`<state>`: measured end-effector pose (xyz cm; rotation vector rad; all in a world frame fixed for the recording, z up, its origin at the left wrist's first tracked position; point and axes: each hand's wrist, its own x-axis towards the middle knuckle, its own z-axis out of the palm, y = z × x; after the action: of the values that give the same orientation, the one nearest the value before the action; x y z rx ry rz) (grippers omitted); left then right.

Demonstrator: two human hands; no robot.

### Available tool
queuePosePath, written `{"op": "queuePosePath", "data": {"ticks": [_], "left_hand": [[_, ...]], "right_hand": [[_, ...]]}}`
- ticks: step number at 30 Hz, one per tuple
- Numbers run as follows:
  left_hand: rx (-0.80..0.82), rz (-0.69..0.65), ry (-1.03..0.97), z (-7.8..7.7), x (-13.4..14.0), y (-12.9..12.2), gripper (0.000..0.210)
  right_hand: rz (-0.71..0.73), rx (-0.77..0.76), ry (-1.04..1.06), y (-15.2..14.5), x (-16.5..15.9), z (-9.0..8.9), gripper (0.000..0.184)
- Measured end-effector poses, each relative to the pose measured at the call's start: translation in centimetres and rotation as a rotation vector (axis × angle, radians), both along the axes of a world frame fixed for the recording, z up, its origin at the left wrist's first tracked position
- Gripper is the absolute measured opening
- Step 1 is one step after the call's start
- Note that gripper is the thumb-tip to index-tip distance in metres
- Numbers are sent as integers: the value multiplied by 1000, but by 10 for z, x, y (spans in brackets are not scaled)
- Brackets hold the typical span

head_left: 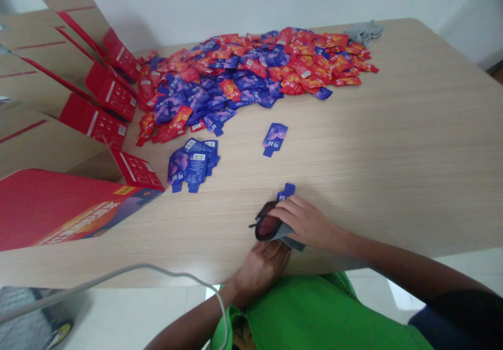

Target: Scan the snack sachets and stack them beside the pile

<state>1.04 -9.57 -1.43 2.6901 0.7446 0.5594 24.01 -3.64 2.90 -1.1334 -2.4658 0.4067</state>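
Near the table's front edge, a pair of dark-tinted glasses [268, 226] is between my hands. My left hand [264, 267] is closed at the lower side of the glasses, its fingertips partly hidden. From the right, my right hand [308, 223] presses a grey cloth [294, 242] against the lens, fingers bent over it. Just beyond my right fingers a blue sachet [289, 189] shows its spouted end; the rest is covered. Farther up the table lies another blue sachet [275, 138]. A small stack of blue sachets [192, 164] rests to the left.
A long heap of red and blue sachets [243, 72] spreads along the back of the wooden table [393, 145]. Several open red cartons [78, 203] stand at the left. Another grey cloth [365, 32] lies behind the heap. A pale cable [157, 268] crosses the lower left.
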Motion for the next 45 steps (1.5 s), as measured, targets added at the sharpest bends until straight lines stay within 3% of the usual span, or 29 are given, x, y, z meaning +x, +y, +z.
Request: {"op": "queuePosePath", "data": {"ticks": [2, 5, 8, 10, 12, 14, 17, 19, 23, 27, 31, 34, 37, 41, 45], "left_hand": [[15, 5, -14, -1, 0, 0, 24], [63, 13, -6, 1, 1, 1, 31], [71, 13, -6, 4, 1, 3, 32], [72, 17, -21, 4, 1, 3, 32], [75, 22, -41, 4, 2, 3, 32], [68, 21, -46, 3, 1, 3, 31], [23, 35, -36, 0, 1, 1, 24], [8, 35, -26, -1, 0, 0, 23], [47, 17, -25, 0, 0, 2, 37], [50, 22, -53, 3, 0, 4, 35], [48, 30, -86, 3, 1, 5, 33], [21, 49, -85, 1, 1, 4, 26], [-1, 56, -72, -1, 0, 2, 20], [40, 21, -54, 0, -1, 3, 34], [50, 26, -61, 2, 0, 5, 32]], "right_hand": [[10, -55, -40, -1, -3, -16, 40], [-139, -30, -93, 33, 20, -25, 48], [-293, 69, -150, 76, 52, -10, 47], [-355, 138, -105, 86, 61, 5, 46], [-358, 184, 6, 75, 55, 17, 48], [-254, 167, 87, 48, 36, 18, 50], [-10, 27, 21, 7, 5, 2, 38], [22, -41, -33, 0, -3, -13, 34], [-148, -37, -108, 44, 24, -24, 49], [-300, 113, -112, 90, 57, 1, 48], [-295, 216, 109, 65, 43, 20, 47], [-48, 108, 91, 22, 12, 10, 41], [20, -6, -40, -1, -7, -9, 33], [-61, -73, -97, 23, 3, -22, 50], [-155, -30, -148, 68, 28, -15, 58]]}}
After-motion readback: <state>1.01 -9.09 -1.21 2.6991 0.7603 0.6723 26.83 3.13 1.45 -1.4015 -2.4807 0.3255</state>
